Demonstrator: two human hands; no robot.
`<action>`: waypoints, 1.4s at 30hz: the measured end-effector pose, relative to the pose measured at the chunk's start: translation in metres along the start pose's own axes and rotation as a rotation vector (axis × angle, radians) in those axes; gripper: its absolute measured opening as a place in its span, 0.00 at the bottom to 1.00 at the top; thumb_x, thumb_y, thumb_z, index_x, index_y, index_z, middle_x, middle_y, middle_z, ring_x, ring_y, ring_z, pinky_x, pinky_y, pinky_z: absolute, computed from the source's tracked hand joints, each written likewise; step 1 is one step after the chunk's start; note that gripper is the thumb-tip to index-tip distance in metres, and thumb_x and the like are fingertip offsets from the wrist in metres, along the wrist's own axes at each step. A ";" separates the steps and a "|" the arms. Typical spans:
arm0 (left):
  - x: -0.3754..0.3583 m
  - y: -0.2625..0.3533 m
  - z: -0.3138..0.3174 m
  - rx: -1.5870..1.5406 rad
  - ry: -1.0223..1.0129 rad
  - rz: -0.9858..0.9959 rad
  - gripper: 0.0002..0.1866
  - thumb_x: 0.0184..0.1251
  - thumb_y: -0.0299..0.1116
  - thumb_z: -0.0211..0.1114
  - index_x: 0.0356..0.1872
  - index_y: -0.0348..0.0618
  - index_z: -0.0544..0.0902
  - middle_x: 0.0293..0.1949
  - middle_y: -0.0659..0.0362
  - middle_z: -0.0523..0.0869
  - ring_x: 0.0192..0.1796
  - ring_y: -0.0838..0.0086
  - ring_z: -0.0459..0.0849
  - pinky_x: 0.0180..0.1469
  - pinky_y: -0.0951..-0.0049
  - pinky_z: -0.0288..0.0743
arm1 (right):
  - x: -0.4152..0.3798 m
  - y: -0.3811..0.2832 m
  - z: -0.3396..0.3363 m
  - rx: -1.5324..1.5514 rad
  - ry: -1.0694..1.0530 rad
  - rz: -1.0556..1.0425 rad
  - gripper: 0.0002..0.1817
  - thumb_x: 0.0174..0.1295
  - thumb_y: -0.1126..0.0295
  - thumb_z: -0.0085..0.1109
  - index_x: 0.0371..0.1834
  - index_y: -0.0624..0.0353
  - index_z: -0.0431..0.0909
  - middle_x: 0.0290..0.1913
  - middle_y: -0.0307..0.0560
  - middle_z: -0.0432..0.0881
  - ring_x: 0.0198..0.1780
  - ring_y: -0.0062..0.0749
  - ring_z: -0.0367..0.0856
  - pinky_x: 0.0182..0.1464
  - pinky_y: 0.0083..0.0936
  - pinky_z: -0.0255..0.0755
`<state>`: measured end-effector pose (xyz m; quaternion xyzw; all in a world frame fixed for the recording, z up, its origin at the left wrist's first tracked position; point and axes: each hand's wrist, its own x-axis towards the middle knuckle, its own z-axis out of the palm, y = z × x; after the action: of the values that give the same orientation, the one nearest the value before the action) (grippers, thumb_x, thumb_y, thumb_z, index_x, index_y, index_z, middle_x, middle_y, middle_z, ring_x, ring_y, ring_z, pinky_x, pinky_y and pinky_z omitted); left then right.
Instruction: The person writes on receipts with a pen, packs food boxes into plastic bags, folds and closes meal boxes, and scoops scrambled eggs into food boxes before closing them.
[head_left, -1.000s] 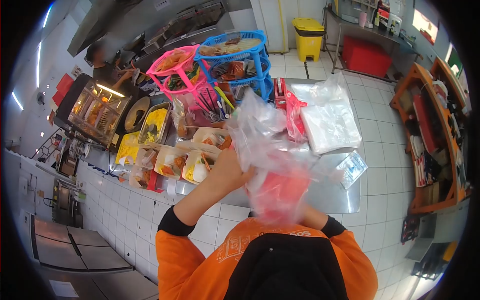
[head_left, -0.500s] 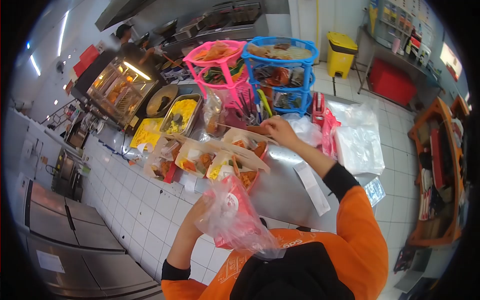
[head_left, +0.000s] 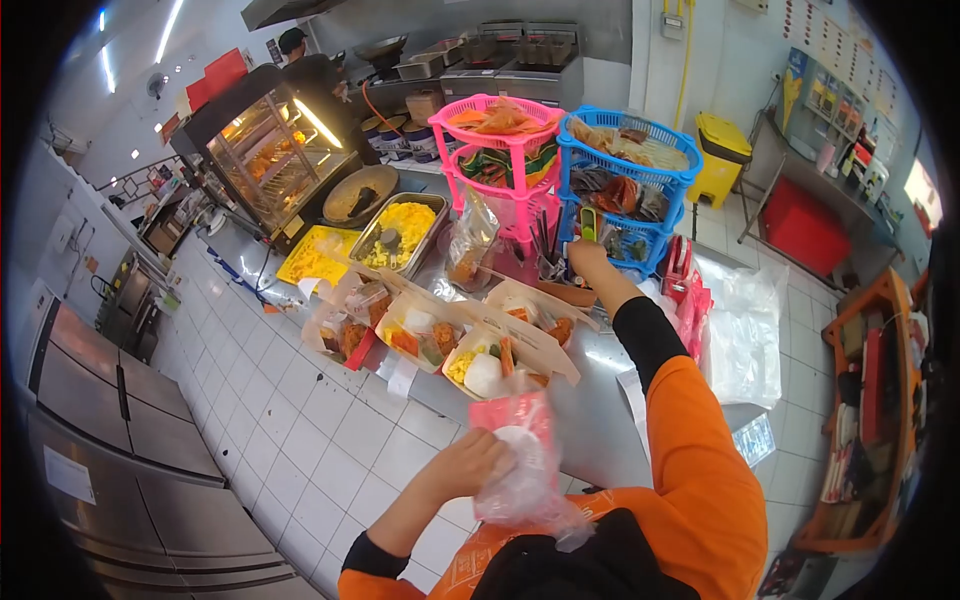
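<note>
A crumpled clear plastic bag [head_left: 520, 480] with a red packet and a white round patch showing through it is held up off the desk, near the person's chest. A green-handled utensil [head_left: 587, 225] stands upright among other utensils beside the blue plastic basket rack.

The left hand [head_left: 472, 466] grips a clear plastic bag holding a red packet [head_left: 520, 465] above the steel bench [head_left: 600, 400], while the right hand [head_left: 586, 256] reaches the blue plastic basket rack [head_left: 625, 190].
</note>
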<state>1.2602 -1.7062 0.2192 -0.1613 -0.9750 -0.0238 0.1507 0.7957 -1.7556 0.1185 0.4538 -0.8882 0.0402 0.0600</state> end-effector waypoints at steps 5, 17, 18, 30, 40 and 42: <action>0.065 0.010 0.045 -0.179 0.040 0.058 0.13 0.47 0.31 0.62 0.37 0.44 0.80 0.40 0.56 0.77 0.47 0.63 0.77 0.52 0.67 0.72 | -0.013 0.001 -0.008 -0.131 0.049 -0.134 0.06 0.54 0.73 0.59 0.32 0.59 0.85 0.33 0.49 0.86 0.37 0.45 0.88 0.36 0.40 0.82; 0.079 0.054 0.200 -0.456 0.007 -0.088 0.14 0.59 0.27 0.56 0.45 0.35 0.78 0.49 0.52 0.78 0.54 0.60 0.77 0.54 0.64 0.75 | -0.040 0.039 -0.017 0.089 0.017 -0.059 0.10 0.58 0.62 0.59 0.33 0.56 0.84 0.35 0.53 0.85 0.41 0.48 0.85 0.40 0.42 0.79; 0.075 0.057 0.192 -0.499 -0.104 -0.132 0.15 0.58 0.27 0.57 0.47 0.35 0.78 0.50 0.51 0.78 0.55 0.59 0.77 0.55 0.65 0.75 | -0.037 0.038 -0.017 0.092 -0.007 -0.084 0.11 0.57 0.61 0.60 0.34 0.55 0.84 0.35 0.53 0.85 0.41 0.48 0.85 0.40 0.43 0.79; 0.066 0.060 0.151 -0.818 -0.191 -0.370 0.19 0.55 0.20 0.59 0.50 0.32 0.78 0.57 0.47 0.78 0.58 0.53 0.77 0.62 0.63 0.71 | -0.030 -0.005 -0.033 0.121 -0.147 0.193 0.25 0.46 0.47 0.73 0.39 0.54 0.86 0.42 0.51 0.87 0.45 0.45 0.87 0.44 0.40 0.80; 0.074 0.057 0.150 -0.849 -0.255 -0.408 0.16 0.60 0.22 0.55 0.50 0.32 0.80 0.56 0.46 0.79 0.57 0.52 0.78 0.60 0.63 0.72 | -0.013 0.010 -0.002 -0.027 -0.227 0.008 0.13 0.54 0.66 0.65 0.41 0.57 0.85 0.42 0.52 0.87 0.46 0.45 0.87 0.42 0.42 0.80; 0.073 0.055 0.162 -0.761 -0.277 -0.315 0.16 0.59 0.21 0.54 0.49 0.32 0.80 0.55 0.46 0.79 0.57 0.53 0.78 0.60 0.63 0.73 | -0.010 0.010 -0.002 -0.073 -0.238 -0.056 0.12 0.55 0.67 0.63 0.42 0.58 0.85 0.42 0.52 0.87 0.46 0.45 0.87 0.42 0.42 0.80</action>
<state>1.1654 -1.6166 0.0871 -0.0561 -0.9206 -0.3822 -0.0573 0.7936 -1.7409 0.1190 0.4775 -0.8769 -0.0480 -0.0284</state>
